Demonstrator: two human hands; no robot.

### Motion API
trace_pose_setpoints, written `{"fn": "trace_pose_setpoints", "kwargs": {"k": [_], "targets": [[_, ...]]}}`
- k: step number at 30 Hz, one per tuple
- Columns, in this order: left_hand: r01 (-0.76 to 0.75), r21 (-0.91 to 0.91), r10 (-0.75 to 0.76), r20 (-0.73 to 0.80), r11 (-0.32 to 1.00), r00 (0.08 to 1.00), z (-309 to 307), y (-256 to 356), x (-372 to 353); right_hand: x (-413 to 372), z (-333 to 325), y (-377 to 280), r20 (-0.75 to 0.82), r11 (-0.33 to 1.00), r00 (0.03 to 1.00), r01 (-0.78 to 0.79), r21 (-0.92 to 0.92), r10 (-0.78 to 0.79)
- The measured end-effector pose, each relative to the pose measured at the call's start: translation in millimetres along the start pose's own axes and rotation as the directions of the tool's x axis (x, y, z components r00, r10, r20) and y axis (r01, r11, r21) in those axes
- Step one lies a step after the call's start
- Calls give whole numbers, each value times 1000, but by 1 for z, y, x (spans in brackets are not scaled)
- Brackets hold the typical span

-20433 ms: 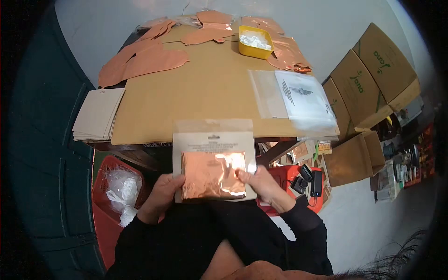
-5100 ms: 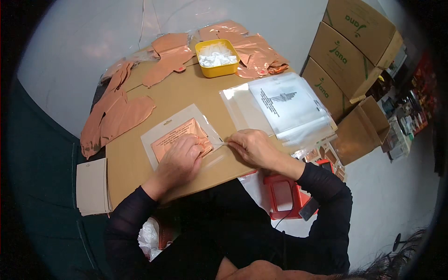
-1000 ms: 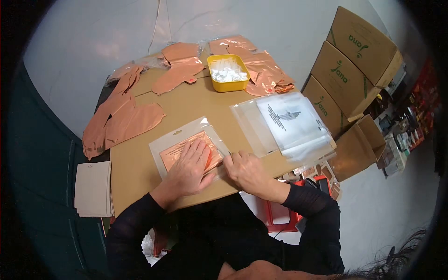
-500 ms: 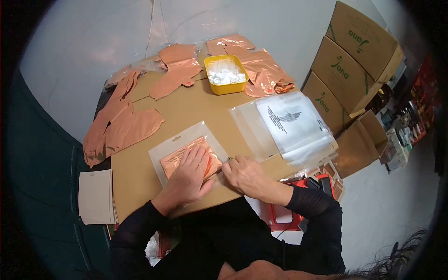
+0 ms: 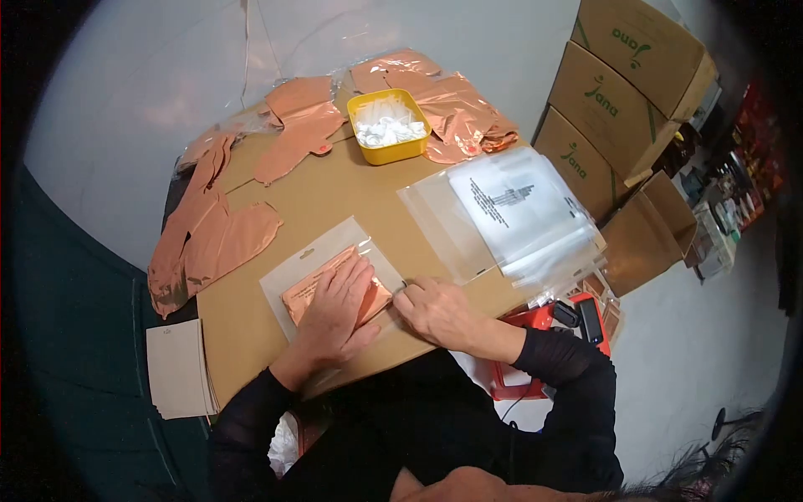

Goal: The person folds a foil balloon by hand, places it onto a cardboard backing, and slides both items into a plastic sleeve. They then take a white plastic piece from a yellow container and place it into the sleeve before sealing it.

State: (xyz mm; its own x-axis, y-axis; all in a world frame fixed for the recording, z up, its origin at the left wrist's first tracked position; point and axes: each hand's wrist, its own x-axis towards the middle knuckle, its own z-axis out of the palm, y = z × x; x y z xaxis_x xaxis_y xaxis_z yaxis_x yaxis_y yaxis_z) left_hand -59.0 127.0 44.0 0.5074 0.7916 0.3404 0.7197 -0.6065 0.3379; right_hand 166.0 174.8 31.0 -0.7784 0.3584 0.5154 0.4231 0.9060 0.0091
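A clear plastic bag (image 5: 276, 280) with a hang hole lies on the brown table (image 5: 335, 197), with a folded copper-coloured foil piece (image 5: 305, 290) inside. My left hand (image 5: 335, 308) rests flat on the foil piece, its fingers stretched out. At the right side of the bag, my right hand (image 5: 432, 314) is closed, its fingertips pinched at the bag's edge. What those fingertips hold is too small to make out.
A yellow tub (image 5: 396, 152) of white items stands at the back. Copper foil shapes (image 5: 234, 238) lie left and behind. Printed clear bags (image 5: 519, 201) are stacked on the right, cards (image 5: 177, 368) at the left edge. Cartons (image 5: 615, 96) stand beyond the table.
The view has shifted slightly. Both hands keep nearly the same places on and beside the bag.
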Motion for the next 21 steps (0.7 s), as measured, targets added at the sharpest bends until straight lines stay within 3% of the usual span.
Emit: {"fn": "trace_pose_setpoints", "kwargs": {"k": [10,16,21], "targets": [[-21,-49,22,13,999,1000,2,-6,0,-5,10,1,-31,1000,999,-10,29,11],[-3,-68,5,15,998,1000,1,-6,0,-15,-3,-14,-27,984,984,-176,10,176],[-3,-71,4,23,998,1000,1,-4,1,-11,-6,-19,-64,974,973,-224,-18,223]]}}
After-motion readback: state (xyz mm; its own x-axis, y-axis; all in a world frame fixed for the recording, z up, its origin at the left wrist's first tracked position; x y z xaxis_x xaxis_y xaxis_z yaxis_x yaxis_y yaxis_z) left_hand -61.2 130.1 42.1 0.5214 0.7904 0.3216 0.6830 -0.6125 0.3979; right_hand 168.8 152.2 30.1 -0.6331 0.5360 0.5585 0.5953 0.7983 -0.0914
